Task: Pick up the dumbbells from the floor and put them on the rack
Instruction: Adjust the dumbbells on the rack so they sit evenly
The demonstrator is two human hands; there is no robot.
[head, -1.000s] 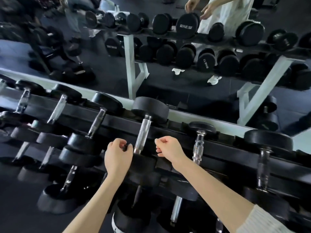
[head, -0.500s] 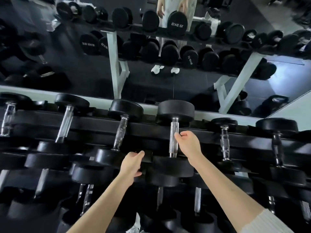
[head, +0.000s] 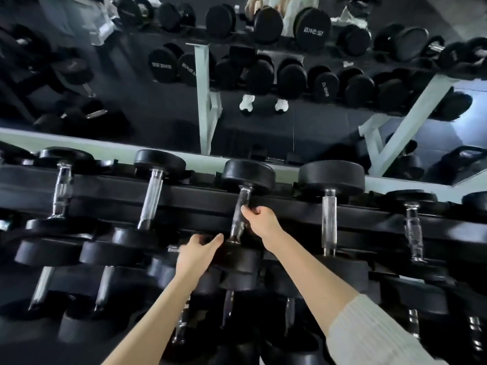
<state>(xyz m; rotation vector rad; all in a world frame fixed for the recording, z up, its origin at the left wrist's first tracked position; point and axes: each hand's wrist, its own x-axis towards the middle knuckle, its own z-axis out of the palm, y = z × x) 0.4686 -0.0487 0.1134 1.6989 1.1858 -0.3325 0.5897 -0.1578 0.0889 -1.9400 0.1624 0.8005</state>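
A black dumbbell [head: 247, 176] with a chrome handle lies across the two black rails of the rack [head: 369, 214] in front of me. My right hand [head: 262, 223] grips that handle from the right side, thumb on top. My left hand [head: 199, 250] reaches to the left of the dumbbell's near head [head: 238, 259]. Its fingers are straight and touch the head's edge. Several more black dumbbells lie side by side along the same tier, one larger dumbbell [head: 330, 180] directly to the right.
Lower tiers of the rack hold further dumbbells [head: 52, 251] below my arms. A wall mirror [head: 290, 122] behind the rack reflects the rack, its white frame, the dark floor and a person's white shoes. A kettlebell [head: 463, 159] shows at the right.
My right hand went from a loose fist in front of the rack to a grip on a chrome handle. My left hand's fingers straightened and reached the dumbbell's near head. The view shifted.
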